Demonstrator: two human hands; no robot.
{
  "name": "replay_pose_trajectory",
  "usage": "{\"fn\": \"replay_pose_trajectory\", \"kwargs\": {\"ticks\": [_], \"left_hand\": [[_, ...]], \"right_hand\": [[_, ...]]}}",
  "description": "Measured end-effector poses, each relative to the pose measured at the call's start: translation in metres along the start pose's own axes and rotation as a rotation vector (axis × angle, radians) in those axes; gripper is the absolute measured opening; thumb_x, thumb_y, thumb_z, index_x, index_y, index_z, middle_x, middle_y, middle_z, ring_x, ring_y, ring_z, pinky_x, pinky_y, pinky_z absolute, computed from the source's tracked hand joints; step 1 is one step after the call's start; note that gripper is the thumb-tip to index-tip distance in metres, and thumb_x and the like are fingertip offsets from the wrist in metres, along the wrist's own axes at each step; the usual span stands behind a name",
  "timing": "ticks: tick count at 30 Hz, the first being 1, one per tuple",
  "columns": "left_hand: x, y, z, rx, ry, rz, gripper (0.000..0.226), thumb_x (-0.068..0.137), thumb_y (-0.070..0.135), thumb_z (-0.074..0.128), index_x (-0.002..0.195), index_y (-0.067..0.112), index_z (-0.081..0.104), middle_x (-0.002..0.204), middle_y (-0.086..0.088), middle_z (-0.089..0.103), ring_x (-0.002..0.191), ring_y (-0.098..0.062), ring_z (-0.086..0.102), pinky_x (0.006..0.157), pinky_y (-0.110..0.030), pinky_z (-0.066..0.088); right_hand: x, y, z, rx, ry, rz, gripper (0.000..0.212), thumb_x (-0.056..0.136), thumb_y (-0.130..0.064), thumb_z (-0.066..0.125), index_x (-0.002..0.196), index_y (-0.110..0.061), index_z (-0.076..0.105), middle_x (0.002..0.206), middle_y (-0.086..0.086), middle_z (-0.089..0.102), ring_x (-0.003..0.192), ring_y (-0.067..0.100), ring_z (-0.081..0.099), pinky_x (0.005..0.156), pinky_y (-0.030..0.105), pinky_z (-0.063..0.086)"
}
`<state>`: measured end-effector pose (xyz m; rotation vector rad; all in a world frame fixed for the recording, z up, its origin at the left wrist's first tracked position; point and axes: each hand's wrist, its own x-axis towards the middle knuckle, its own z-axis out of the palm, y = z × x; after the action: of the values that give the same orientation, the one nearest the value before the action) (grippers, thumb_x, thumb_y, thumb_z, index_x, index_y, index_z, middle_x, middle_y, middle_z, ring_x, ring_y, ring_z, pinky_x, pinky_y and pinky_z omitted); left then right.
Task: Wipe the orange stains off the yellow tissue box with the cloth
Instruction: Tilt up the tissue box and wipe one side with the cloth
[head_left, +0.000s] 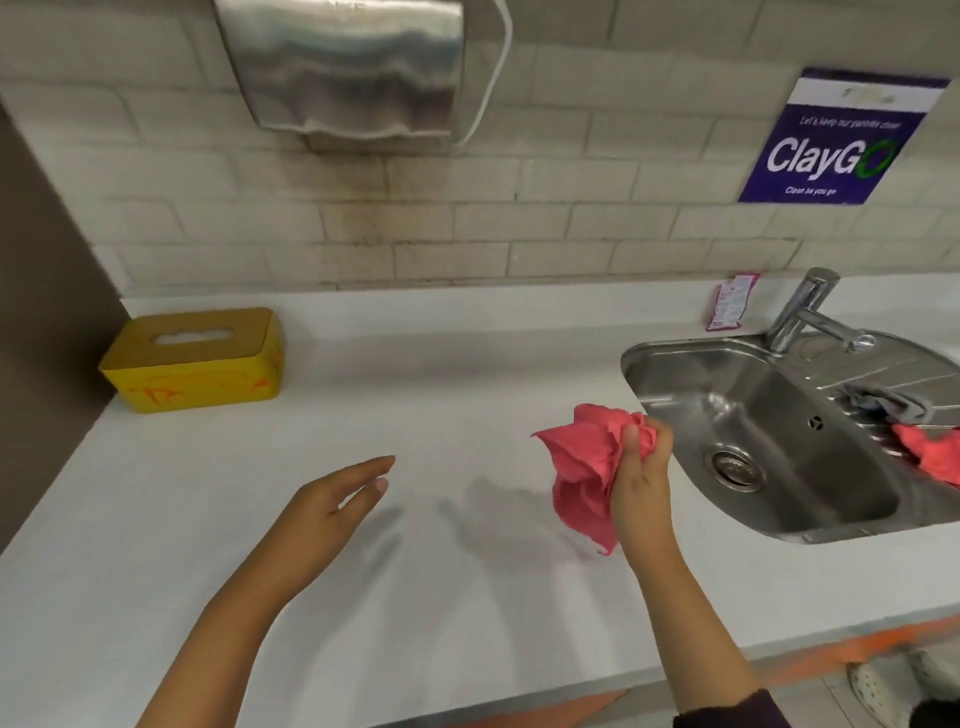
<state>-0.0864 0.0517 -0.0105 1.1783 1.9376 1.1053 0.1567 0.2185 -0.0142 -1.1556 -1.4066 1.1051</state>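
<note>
On the counter's far left: yellow tissue box (195, 361), orange-stained | right hand (641, 480) grips pink cloth (587, 467), well apart | left hand (337, 501) open, empty

Both arms reach forward.
Left grip (337, 499) flat, fingers spread and empty; right grip (641, 467) upright, fingers clenched.
</note>
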Motion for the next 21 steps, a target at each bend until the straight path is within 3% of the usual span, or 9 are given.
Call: {"fn": "replay_pose_trajectory", "kwargs": {"ticks": [3, 5, 7, 9, 11, 13, 16, 18, 21], "left_hand": [[0.016, -0.008, -0.028, -0.015, -0.006, 0.013, 0.024, 0.091, 0.036, 0.052, 0.112, 0.047, 0.057, 0.121, 0.023, 0.057, 0.113, 0.008, 0.048, 0.097, -0.016, 0.031], [0.026, -0.017, -0.057, -0.021, 0.002, 0.019, 0.024, 0.091, 0.035, 0.051, 0.112, 0.045, 0.058, 0.121, 0.022, 0.057, 0.113, 0.008, 0.049, 0.095, -0.014, 0.031], [0.037, -0.028, -0.084, -0.024, 0.013, 0.011, 0.025, 0.091, 0.036, 0.052, 0.114, 0.043, 0.059, 0.121, 0.021, 0.058, 0.109, 0.011, 0.049, 0.094, -0.013, 0.032], [0.047, -0.041, -0.113, -0.014, 0.012, 0.001, 0.027, 0.091, 0.038, 0.052, 0.116, 0.041, 0.058, 0.123, 0.019, 0.058, 0.106, 0.014, 0.049, 0.091, -0.011, 0.033], [0.057, -0.051, -0.140, -0.007, 0.004, -0.020, 0.028, 0.090, 0.039, 0.051, 0.118, 0.040, 0.057, 0.125, 0.016, 0.058, 0.110, 0.008, 0.050, 0.086, -0.009, 0.034], [0.072, -0.061, -0.165, 0.011, 0.014, -0.033, 0.030, 0.092, 0.036, 0.051, 0.121, 0.033, 0.057, 0.128, 0.011, 0.058, 0.117, -0.001, 0.050, 0.091, -0.013, 0.034], [0.100, -0.072, -0.199, 0.068, 0.034, -0.043, 0.036, 0.094, 0.029, 0.051, 0.128, 0.020, 0.054, 0.133, 0.003, 0.055, 0.115, -0.002, 0.045, 0.095, -0.018, 0.029], [0.119, -0.075, -0.215, 0.096, 0.067, -0.054, 0.037, 0.094, 0.027, 0.051, 0.129, 0.016, 0.053, 0.132, 0.000, 0.055, 0.112, -0.003, 0.046, 0.093, -0.018, 0.031], [0.153, -0.078, -0.239, 0.080, 0.110, -0.066, 0.038, 0.093, 0.024, 0.053, 0.130, 0.014, 0.053, 0.134, -0.005, 0.055, 0.118, -0.010, 0.049, 0.096, -0.020, 0.036]], "right_hand": [[-0.007, -0.025, 0.041, 0.167, -0.005, 0.108, 0.017, 0.098, -0.048, 0.027, 0.099, -0.039, 0.042, 0.102, -0.007, 0.056, 0.085, -0.009, 0.057, 0.070, 0.008, 0.048], [-0.011, -0.035, 0.076, 0.256, -0.122, 0.222, 0.033, 0.097, -0.052, 0.029, 0.113, -0.028, 0.046, 0.114, 0.005, 0.060, 0.101, 0.013, 0.061, 0.090, 0.030, 0.050], [-0.015, -0.042, 0.100, 0.387, -0.325, 0.363, 0.051, 0.096, -0.052, 0.034, 0.125, -0.014, 0.050, 0.122, 0.015, 0.062, 0.109, 0.025, 0.061, 0.101, 0.040, 0.044], [-0.016, -0.045, 0.124, 0.400, -0.585, 0.419, 0.050, 0.096, -0.044, 0.042, 0.122, -0.005, 0.058, 0.123, 0.024, 0.061, 0.108, 0.028, 0.059, 0.103, 0.037, 0.040], [-0.017, -0.046, 0.144, 0.354, -0.793, 0.393, 0.032, 0.091, -0.023, 0.061, 0.114, -0.002, 0.063, 0.119, 0.021, 0.064, 0.102, 0.027, 0.060, 0.094, 0.031, 0.046], [-0.019, -0.045, 0.164, 0.319, -0.846, 0.374, 0.033, 0.078, 0.000, 0.068, 0.111, -0.003, 0.063, 0.107, 0.013, 0.069, 0.096, 0.022, 0.065, 0.080, 0.026, 0.054], [-0.023, -0.041, 0.196, 0.143, -0.767, 0.394, 0.024, 0.084, 0.010, 0.057, 0.106, 0.002, 0.061, 0.096, 0.018, 0.066, 0.086, 0.026, 0.064, 0.077, 0.032, 0.052], [-0.026, -0.041, 0.214, -0.167, -0.749, 0.344, 0.014, 0.091, -0.005, 0.052, 0.093, 0.003, 0.064, 0.087, 0.020, 0.066, 0.077, 0.025, 0.060, 0.073, 0.035, 0.046], [-0.028, -0.045, 0.240, -0.651, -0.688, 0.222, 0.038, 0.089, -0.037, 0.058, 0.063, -0.008, 0.060, 0.061, 0.007, 0.064, 0.057, 0.017, 0.056, 0.058, 0.029, 0.041]]}}
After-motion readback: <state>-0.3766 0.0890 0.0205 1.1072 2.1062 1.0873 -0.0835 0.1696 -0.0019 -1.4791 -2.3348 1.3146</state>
